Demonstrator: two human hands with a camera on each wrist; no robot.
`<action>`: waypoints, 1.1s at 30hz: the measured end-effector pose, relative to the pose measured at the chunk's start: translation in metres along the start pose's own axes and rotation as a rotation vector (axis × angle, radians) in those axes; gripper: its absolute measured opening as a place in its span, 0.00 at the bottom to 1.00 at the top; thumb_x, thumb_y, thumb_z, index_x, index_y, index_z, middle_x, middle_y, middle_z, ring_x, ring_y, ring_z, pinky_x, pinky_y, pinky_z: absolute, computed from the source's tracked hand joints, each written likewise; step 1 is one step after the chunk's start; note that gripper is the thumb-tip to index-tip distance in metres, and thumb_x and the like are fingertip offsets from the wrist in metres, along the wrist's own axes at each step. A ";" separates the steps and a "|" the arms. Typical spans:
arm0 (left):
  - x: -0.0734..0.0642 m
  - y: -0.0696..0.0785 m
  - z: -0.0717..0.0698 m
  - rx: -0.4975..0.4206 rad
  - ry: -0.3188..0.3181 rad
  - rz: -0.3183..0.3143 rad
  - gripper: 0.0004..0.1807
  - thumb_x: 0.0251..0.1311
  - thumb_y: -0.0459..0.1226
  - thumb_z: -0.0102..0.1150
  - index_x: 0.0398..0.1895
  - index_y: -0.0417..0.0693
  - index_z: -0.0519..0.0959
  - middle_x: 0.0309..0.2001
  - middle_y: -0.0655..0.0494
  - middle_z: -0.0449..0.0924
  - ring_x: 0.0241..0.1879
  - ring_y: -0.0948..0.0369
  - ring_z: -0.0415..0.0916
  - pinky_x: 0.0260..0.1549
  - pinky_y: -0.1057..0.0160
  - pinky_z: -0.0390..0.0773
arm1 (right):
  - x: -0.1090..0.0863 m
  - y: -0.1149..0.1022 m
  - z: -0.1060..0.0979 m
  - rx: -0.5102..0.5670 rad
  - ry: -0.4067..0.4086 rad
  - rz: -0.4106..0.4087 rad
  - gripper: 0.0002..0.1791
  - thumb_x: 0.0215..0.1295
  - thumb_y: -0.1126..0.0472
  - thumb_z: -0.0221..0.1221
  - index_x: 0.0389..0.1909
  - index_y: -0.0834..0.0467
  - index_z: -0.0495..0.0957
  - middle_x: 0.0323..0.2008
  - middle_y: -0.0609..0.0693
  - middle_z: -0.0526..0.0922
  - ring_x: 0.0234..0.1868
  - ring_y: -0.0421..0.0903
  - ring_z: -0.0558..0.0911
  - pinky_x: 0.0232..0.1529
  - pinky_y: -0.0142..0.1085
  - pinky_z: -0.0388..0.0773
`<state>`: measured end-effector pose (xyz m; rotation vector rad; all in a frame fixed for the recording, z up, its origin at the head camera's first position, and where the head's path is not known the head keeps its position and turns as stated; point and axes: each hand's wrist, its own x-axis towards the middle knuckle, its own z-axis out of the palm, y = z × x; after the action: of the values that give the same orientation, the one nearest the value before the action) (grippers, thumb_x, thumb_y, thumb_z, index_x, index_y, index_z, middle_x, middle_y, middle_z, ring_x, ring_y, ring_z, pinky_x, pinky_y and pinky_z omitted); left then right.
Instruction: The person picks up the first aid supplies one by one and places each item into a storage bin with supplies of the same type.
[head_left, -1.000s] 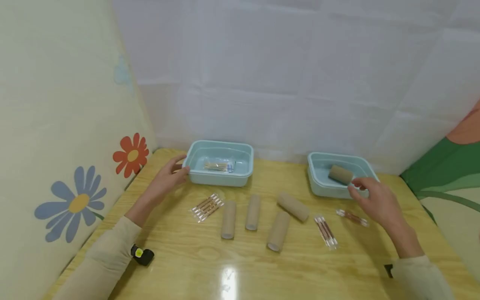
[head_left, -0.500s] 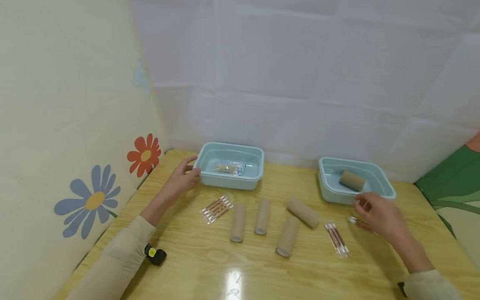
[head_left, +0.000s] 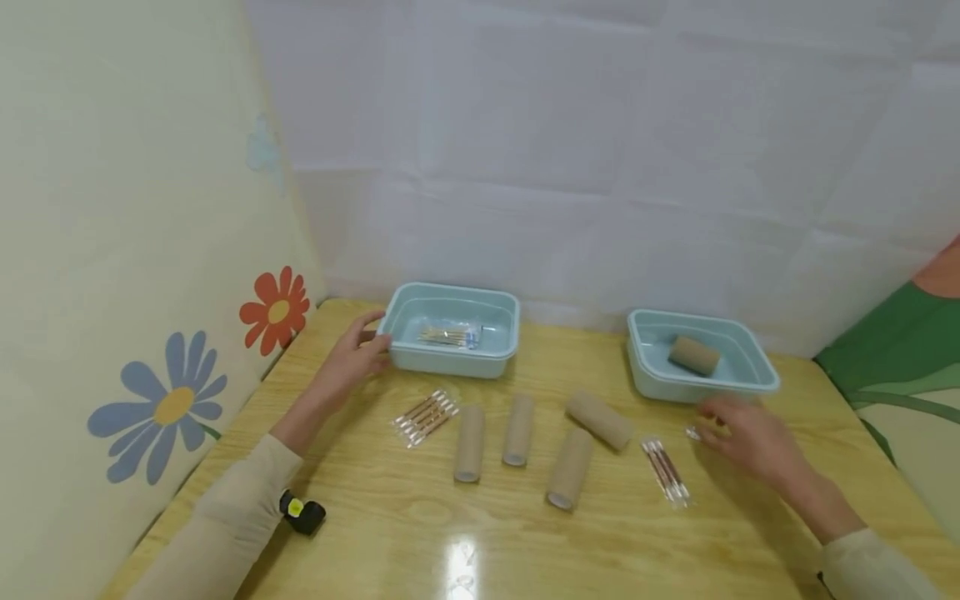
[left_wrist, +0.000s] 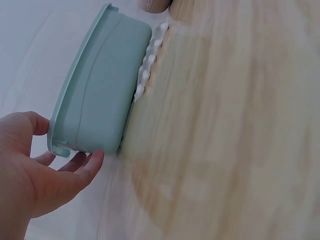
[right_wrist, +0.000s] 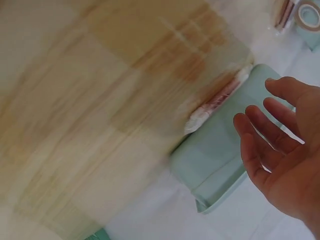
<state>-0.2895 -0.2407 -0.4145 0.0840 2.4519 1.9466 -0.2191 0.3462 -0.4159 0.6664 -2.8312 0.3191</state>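
My left hand (head_left: 352, 360) grips the left end of a pale blue plastic tub (head_left: 442, 362); in the left wrist view its fingers (left_wrist: 90, 167) reach round the tub's corner. A clear packet of pale sticks (head_left: 448, 335) lies in that tub. My right hand (head_left: 753, 437) hovers in front of a second blue tub (head_left: 675, 388), fingers loosely bent and holding nothing. Partly hidden below it is a packet of brown cotton swabs (right_wrist: 215, 105), seen beside the tub in the right wrist view. A cardboard tube (head_left: 693, 356) lies inside the right tub.
Several cardboard tubes (head_left: 517, 429) lie across the middle of the wooden table (head_left: 390, 533). One swab packet (head_left: 425, 417) lies before the left tub, another (head_left: 666, 472) left of my right hand. A white sheet (head_left: 525, 167) hangs behind.
My right hand has drawn back from the right tub's front rim and moved lower, over the swab packet there. The left hand stays at its tub; the head view has shifted slightly.
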 end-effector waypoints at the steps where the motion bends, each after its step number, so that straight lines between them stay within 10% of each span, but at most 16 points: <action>1: -0.001 0.001 0.000 -0.008 0.000 0.006 0.34 0.79 0.40 0.47 0.82 0.45 0.49 0.70 0.28 0.57 0.63 0.36 0.67 0.59 0.45 0.73 | 0.000 0.001 0.001 -0.013 0.001 -0.008 0.10 0.63 0.60 0.70 0.43 0.59 0.84 0.40 0.54 0.85 0.39 0.54 0.83 0.36 0.52 0.81; 33: 0.001 -0.005 0.001 0.086 0.019 0.007 0.34 0.79 0.44 0.44 0.82 0.50 0.49 0.70 0.31 0.60 0.66 0.40 0.64 0.60 0.41 0.72 | -0.015 0.021 0.003 0.071 -0.179 -0.001 0.07 0.61 0.63 0.72 0.35 0.55 0.82 0.31 0.41 0.78 0.30 0.38 0.75 0.30 0.38 0.76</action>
<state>-0.2907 -0.2408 -0.4193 0.0758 2.5502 1.8529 -0.2161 0.3703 -0.4256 0.7459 -3.0009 0.3798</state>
